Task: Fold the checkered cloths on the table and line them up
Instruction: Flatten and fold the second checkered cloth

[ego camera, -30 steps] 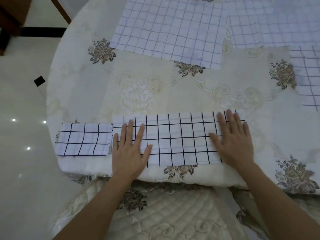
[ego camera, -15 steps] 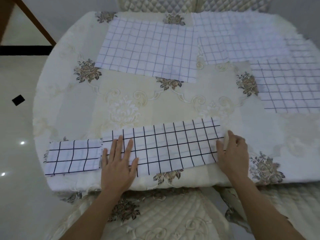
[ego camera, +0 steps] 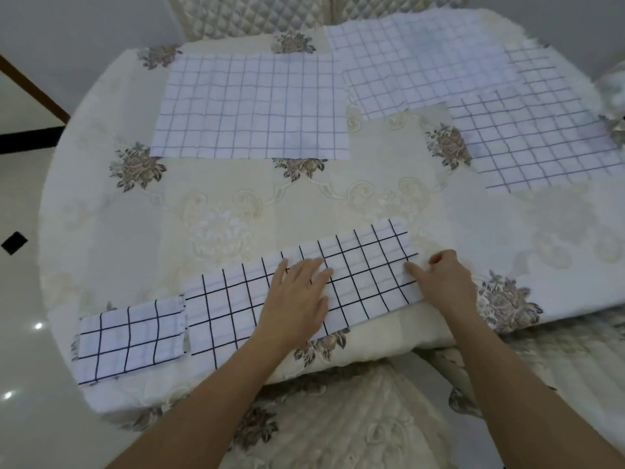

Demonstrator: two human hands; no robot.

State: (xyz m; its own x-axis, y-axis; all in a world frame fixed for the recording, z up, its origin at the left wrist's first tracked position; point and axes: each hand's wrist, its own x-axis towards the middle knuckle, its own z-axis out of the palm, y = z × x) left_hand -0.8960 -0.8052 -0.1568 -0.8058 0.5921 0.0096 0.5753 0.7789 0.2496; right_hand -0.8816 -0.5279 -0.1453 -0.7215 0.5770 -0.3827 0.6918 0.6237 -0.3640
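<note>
Two hands rest on one folded strip (ego camera: 236, 313) of white woven cloth checked with thin black lines. It is a long, narrow rectangle lying slantwise along the near rim of the round table. The left hand (ego camera: 297, 296) lies flat on the strip's middle, fingers straight and slightly spread, pressing the fabric down. The right hand (ego camera: 443, 282) is at the strip's right end, thumb on top and fingers curled at the short edge, pinching that end. Between the two hands the cloth lies smooth.

Left of the left hand the strip runs on to its other short edge. Just beside that edge lies a small folded cloth (ego camera: 132, 336), squarish, with the same black check; its near edge reaches the rim where the table covering drops away.

Beyond both hands is a broad bare stretch of tablecloth (ego camera: 220, 204), cream and faintly glossy, with woven scrolls and printed grey-brown roses. Past that stretch three cloths lie flat and unfolded, all paler in their lines. The middle open cloth (ego camera: 250, 106) is straight ahead of the left hand, the far open cloth (ego camera: 422, 69) is beyond the right hand, and the right open cloth (ego camera: 541, 140) is further right, its top edge meeting the far one. I cannot tell which of those two lies on top.

Under the forearms is a quilted seat cushion (ego camera: 338, 418). A quilted chair back (ego camera: 250, 15) stands across the table, and a shiny pale floor (ego camera: 23, 299) shows at the left.
</note>
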